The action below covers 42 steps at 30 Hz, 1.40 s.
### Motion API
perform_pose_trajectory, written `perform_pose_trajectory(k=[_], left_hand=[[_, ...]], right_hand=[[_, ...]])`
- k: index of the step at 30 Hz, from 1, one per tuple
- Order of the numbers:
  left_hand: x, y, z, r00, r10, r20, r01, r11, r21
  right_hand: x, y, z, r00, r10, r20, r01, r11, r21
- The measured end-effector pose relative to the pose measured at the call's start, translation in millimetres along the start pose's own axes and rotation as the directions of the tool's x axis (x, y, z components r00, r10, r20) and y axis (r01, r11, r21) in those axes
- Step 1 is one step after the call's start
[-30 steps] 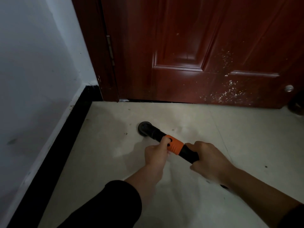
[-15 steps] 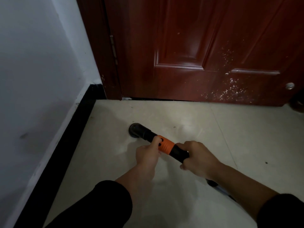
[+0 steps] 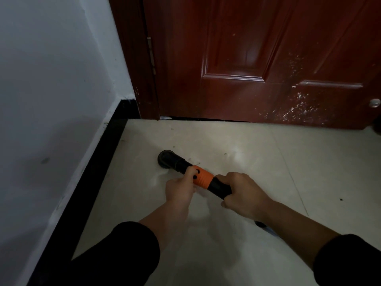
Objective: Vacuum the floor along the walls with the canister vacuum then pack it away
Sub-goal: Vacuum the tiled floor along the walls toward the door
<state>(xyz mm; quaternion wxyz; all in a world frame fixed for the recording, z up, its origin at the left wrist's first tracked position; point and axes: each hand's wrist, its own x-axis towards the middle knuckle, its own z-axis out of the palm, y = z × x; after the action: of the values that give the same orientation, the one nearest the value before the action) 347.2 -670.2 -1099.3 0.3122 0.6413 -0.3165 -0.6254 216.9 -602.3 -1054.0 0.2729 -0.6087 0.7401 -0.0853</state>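
My right forearm hides most of the hose point(image 3: 261, 225). Left hand point(image 3: 181, 191) and right hand point(image 3: 245, 195) wrap curled fingers point(image 3: 190, 172) round the vacuum wand point(image 3: 204, 179); its nozzle point(image 3: 165, 158), on the floor point(image 3: 247, 141), has slid toward the 9 o'clock skirting point(image 3: 97, 168).

Pale tiled floor point(image 3: 247, 141), vacuum wand point(image 3: 203, 179) with its round black mouth down on it near the corner; scattered dark specks point(image 3: 341, 199); black skirting point(image 3: 82, 193) along the left edge

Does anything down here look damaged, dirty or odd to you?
Yes. The door is peppered low on its right with pale flecks, like chipped finish or splatter. A dark smudge marks the wall, and small dark specks dot the floor. The vacuum tube looks intact.
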Motion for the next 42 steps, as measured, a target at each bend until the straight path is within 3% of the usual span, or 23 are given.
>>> perform_pose_trajectory(k=[20,33,42], left_hand=[[-48,-23,107,0.952,-0.084,0.294,0.021,0.977,0.212],[-68,-34,114,0.895,-0.190,0.404,0.079,0.958,0.276],[-76,-42,101,0.900,-0.201,0.387,0.108,0.962,0.250]], right_hand=[[-71,93,-30,0.946,0.298,-0.129,-0.295,0.955,0.039],[-110,101,-43,0.940,0.330,-0.079,-0.331,0.944,0.005],[-111,107,-44,0.964,0.267,-0.007,-0.267,0.964,-0.008]])
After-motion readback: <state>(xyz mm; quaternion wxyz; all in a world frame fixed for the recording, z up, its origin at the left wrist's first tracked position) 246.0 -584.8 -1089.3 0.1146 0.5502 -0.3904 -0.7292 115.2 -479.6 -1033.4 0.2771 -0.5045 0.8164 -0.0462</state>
